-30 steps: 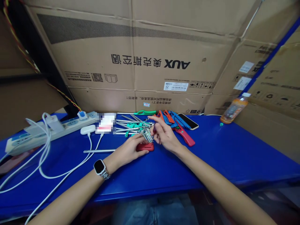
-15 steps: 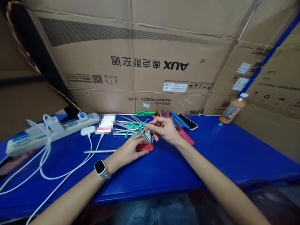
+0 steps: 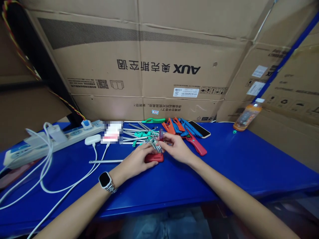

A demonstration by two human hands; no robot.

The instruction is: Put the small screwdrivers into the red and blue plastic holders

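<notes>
My left hand (image 3: pixel 139 158) is closed on the red lighter body (image 3: pixel 157 157), which lies flat on the blue table. A long metal tube (image 3: pixel 107 161) runs out to the left from under that hand. My right hand (image 3: pixel 178 149) pinches a small screwdriver (image 3: pixel 161 133) with a translucent reddish-purple handle. It stands upright over the right end of the red body, and its tip is hard to make out. Shiny silvery pieces (image 3: pixel 155 146) show between my hands; how they are held is partly hidden.
Metal tubes and green parts (image 3: pixel 141 134) lie behind my hands. Orange and blue lighter bodies (image 3: pixel 178 125), a red one (image 3: pixel 199 147) and a phone (image 3: pixel 199 129) lie to the right. A power strip (image 3: pixel 74 134) and white cables (image 3: pixel 47 166) occupy the left; a drink bottle (image 3: pixel 249 114) stands far right.
My right hand has come down and its fingers have closed in on the screwdriver, whose handle now shows above them. The left hand stays on the red lighter body.
</notes>
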